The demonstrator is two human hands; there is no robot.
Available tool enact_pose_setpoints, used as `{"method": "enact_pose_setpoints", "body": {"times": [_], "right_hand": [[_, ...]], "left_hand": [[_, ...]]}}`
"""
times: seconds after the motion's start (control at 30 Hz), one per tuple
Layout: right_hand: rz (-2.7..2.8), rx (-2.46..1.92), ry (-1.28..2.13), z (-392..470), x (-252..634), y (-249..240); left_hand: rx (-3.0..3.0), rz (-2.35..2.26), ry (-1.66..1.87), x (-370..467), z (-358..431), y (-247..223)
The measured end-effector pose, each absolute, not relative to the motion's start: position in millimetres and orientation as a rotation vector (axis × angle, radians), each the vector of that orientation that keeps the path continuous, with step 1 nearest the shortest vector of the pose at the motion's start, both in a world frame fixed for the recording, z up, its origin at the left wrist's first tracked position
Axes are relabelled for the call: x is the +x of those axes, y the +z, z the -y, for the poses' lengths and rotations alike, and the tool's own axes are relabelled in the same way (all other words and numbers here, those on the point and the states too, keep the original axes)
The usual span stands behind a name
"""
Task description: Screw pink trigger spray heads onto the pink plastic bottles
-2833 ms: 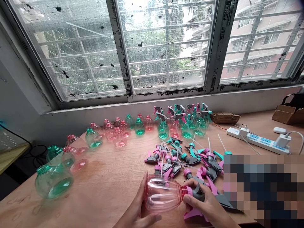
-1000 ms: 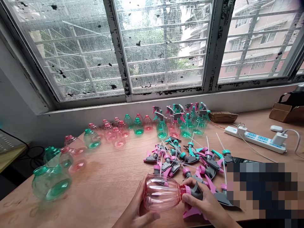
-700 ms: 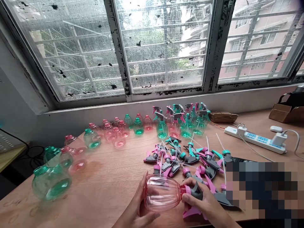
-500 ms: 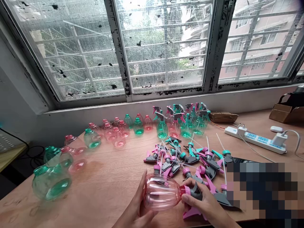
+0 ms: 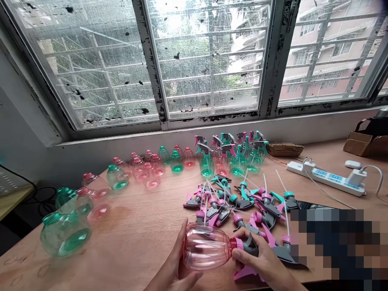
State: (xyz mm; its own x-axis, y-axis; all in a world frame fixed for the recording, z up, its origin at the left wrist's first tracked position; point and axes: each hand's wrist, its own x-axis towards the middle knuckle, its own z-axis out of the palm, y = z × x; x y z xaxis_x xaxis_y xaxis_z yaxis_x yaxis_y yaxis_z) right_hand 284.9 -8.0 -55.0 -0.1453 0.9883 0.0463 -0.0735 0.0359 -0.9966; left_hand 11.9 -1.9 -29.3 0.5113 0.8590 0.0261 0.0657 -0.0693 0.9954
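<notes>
A clear pink bottle (image 5: pixel 207 247) lies on its side in the air at the table's front, its base to the left. My left hand (image 5: pixel 176 262) cradles the base end, thumb below and fingers behind. At the neck, my right hand (image 5: pixel 259 254) pinches a grey and pink trigger spray head (image 5: pixel 249 245), which sits on the bottle's mouth; whether the thread is fully engaged cannot be seen. The head's pink trigger hangs beneath my right hand. Just beyond both hands lies a pile of loose spray heads (image 5: pixel 242 202), pink or teal with grey, with thin tubes.
Open pink and green bottles (image 5: pixel 117 178) stand along the left and back. Several bottles with spray heads fitted (image 5: pixel 222 163) stand by the window wall. A white power strip (image 5: pixel 327 178), cables and cardboard boxes (image 5: pixel 365 141) are at the right, near a pixelated dark patch.
Almost nothing differs. The bottle and my left hand sit very slightly lower; both hands keep the same hold.
</notes>
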Motion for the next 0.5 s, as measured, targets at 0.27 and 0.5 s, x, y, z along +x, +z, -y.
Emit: {"method": "enact_pose_setpoints", "body": {"times": [0.27,0.5], "right_hand": [[1.268,-1.07,1.331,8,287,-61],[1.245,-1.069,1.353,9,286,-56]], "left_hand": [[1.503,-0.889,0.753,8,4,-23],[1.53,-0.85,0.79,10,2,-32]]}}
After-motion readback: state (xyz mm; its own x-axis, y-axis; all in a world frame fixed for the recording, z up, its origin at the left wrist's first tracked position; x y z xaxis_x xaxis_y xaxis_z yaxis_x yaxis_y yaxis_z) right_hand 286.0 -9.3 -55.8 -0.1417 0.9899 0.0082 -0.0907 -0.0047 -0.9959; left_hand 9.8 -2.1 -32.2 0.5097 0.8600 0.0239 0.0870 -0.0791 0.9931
